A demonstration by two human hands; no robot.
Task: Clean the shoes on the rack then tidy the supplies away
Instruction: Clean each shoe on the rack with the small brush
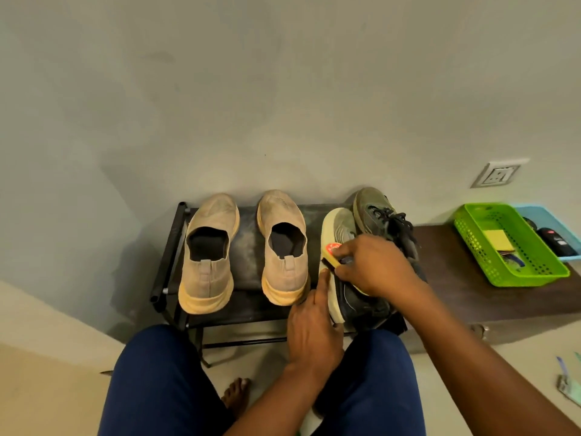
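- A person brushes a dark lace-up sneaker (pixel 349 297) tipped on its side at the 3 o'clock end of the black shoe rack (pixel 248 256), its pale sole facing the tan slip-ons (pixel 207 256).
- Right hand (pixel 375 265): grip clamped on a yellow-backed shoe brush (pixel 330 254), wrist angled down across the upper.
- Left hand (pixel 314 325): fingers straight, pressing the sole edge at 6 o'clock.
- Done well, this likely means short strokes with the shoe braced.
- Green basket (pixel 547 272) waits at 3 o'clock.
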